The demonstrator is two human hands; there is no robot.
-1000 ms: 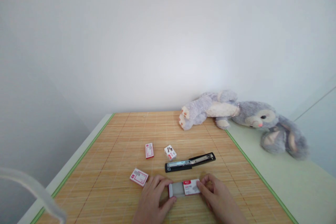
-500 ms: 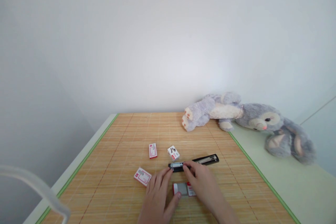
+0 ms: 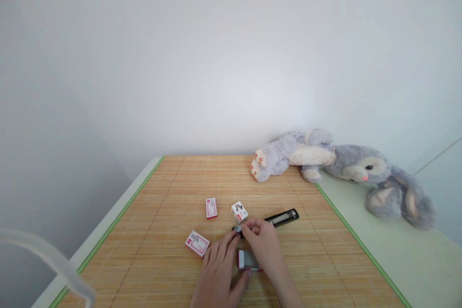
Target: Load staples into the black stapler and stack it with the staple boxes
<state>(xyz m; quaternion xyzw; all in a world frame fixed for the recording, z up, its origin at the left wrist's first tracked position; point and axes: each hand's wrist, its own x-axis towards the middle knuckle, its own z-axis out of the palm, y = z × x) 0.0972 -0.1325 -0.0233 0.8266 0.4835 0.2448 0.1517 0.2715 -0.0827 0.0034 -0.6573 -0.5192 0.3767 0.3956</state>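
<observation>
Bracing the stapler point(image 3: 283, 218) at its left end, apparently against sliding, with spread left hand point(image 3: 218, 267), while pinching narrowly, cannot tell on what, with right hand point(image 3: 265, 245).

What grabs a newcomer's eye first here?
Probably the big grey plush rabbit, stretched along the far right of the table. Next, the opened black stapler on the bamboo mat, left grip and right grip at its left end.

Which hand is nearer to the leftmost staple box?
Left. The left hand is immediately right of the leftmost staple box, beside its lower right corner; the right hand is farther right, at the open stapler.
</observation>
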